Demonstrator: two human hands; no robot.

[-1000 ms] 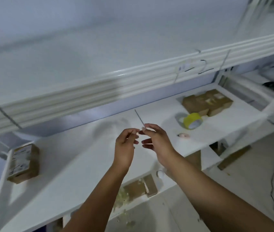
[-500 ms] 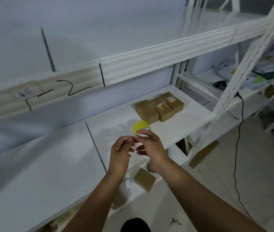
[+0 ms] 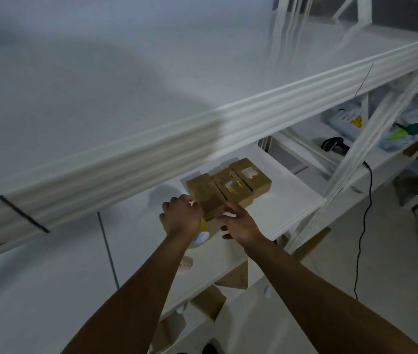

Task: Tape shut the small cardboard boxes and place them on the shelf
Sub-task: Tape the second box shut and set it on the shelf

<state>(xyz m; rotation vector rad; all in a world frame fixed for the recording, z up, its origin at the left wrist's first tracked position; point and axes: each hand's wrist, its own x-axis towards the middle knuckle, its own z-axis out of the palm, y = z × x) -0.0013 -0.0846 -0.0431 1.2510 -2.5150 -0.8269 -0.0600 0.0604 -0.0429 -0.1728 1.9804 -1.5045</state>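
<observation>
Three small brown cardboard boxes (image 3: 229, 186) lie side by side on the white shelf (image 3: 283, 200); two carry pale labels. My left hand (image 3: 181, 217) hovers at the nearest box's left corner with fingers curled, pinching a pale end of a tape strip (image 3: 192, 203). My right hand (image 3: 238, 223) is at that box's near right edge and pinches the strip's other pale end. The clear strip between them is too blurred to follow. A yellow tape roll (image 3: 203, 232) lies on the shelf, mostly hidden under my left wrist.
The upper shelf's ribbed front beam (image 3: 151, 152) hangs just above the boxes. A white upright post (image 3: 356, 149) stands at the right. A small pinkish round thing (image 3: 186, 264) lies near the shelf's front edge. Cardboard pieces (image 3: 208, 304) sit below. A black cable (image 3: 363, 238) hangs at the right.
The view has swung right and nearer to the boxes. My hands, pinched together in the air before, have moved apart and forward to the nearest box.
</observation>
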